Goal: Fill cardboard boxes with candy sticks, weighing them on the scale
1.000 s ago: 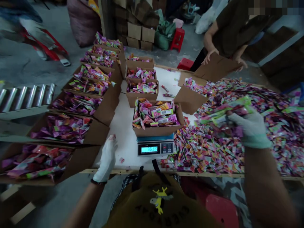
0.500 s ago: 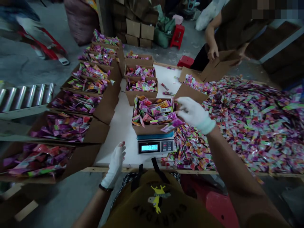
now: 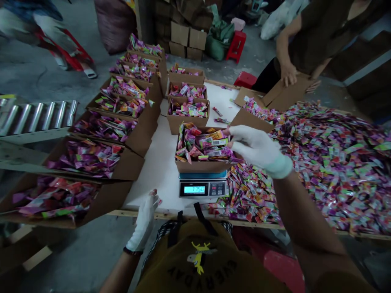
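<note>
An open cardboard box point(image 3: 201, 167) full of small purple, pink and green packets point(image 3: 214, 142) rests on a digital scale point(image 3: 203, 189), its lit display showing about 7750. At the box's right edge, my right hand point(image 3: 255, 148) in a white glove has its bare fingertips over the packets. Thumb and fingers are apart, with no packet visible between them. My left hand point(image 3: 145, 221), also gloved, hovers by the front table edge, left of the scale. Its fingers are loosely bent, and I see nothing held in it.
A large heap of packets point(image 3: 336, 162) covers the table's right side. Filled boxes point(image 3: 134, 162) line the left, with more filled boxes point(image 3: 187, 122) behind the scale. Across the table a person point(image 3: 287, 69) handles a cardboard box point(image 3: 287, 93). A roller conveyor point(image 3: 38, 118) stands far left.
The packet hanging over the box's front right corner no longer hangs there. The display rose slightly from about 7748. Across the table, the person's cardboard box has tilted lower. The view has shifted slightly.
</note>
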`<state>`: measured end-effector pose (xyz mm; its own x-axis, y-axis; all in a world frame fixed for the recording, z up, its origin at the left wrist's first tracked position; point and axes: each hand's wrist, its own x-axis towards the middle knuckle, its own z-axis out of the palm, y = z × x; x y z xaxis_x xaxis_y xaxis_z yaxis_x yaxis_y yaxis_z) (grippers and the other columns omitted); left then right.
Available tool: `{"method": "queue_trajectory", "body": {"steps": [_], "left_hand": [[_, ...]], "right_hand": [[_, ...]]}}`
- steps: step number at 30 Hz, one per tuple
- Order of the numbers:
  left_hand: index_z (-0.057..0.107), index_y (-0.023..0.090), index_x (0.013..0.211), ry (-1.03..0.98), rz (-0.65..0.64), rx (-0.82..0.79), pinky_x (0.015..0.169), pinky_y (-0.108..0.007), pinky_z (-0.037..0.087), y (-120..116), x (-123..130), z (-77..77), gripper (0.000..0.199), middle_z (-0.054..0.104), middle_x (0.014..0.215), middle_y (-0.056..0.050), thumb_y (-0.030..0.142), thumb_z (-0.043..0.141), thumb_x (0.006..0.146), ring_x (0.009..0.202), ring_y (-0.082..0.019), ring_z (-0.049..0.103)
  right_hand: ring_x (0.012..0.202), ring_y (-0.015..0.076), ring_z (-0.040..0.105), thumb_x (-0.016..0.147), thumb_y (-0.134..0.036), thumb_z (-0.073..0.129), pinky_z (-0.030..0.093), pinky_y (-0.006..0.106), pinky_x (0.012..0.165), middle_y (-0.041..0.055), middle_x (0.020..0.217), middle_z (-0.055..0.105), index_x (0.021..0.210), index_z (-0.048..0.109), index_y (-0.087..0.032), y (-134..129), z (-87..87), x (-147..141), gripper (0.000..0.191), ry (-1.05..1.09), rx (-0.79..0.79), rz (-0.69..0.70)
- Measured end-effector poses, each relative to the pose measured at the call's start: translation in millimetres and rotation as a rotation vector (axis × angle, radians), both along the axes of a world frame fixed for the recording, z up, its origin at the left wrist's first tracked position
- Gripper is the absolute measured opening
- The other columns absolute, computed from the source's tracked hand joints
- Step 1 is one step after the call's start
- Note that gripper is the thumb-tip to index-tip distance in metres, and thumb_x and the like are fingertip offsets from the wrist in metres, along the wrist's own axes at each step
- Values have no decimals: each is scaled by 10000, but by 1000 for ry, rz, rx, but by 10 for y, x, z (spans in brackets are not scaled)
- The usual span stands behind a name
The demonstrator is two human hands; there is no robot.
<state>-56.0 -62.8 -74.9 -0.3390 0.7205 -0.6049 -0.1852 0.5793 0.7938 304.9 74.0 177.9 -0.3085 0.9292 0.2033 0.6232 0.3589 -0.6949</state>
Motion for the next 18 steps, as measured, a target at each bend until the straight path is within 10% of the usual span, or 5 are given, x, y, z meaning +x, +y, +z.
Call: {"method": "queue_trajectory", "body": {"steps": [5,9,14,18], "left_hand": [[642,208,1321,4,-56,43,1259,-563,404,187,76,61,651,566,1569,-146,677,608,871,1443,-338,553],[637,209,1288,27,-87,74,1241,-569,403,433,78,104,699,581,1547,-147,698,634,787,1431,-343,552],[648,182,1241,50,-160,101,1208,-558,405,809,141,151,774,603,1504,-179,709,695,676,1396,-373,550],[701,176,1104,49,-229,160,1122,-498,466,1149,274,121,632,687,1373,-159,646,728,682,1303,-361,585]], "right_hand": [[800,186,761,924,-436,740,663,334,742,60,968,802,1125,797,-248,-562,250,591,281,143,-244,-14],[572,151,690,950,-405,646,623,299,602,41,753,774,984,811,-203,-798,-291,1036,264,-74,-578,-57],[667,194,734,796,-172,659,635,404,835,57,664,762,648,755,-223,-740,-1033,1273,183,-406,-599,-284],[1064,273,759,898,-322,599,594,429,1017,128,1129,810,1140,815,-184,-461,-1070,1225,353,-286,-379,-452]]}}
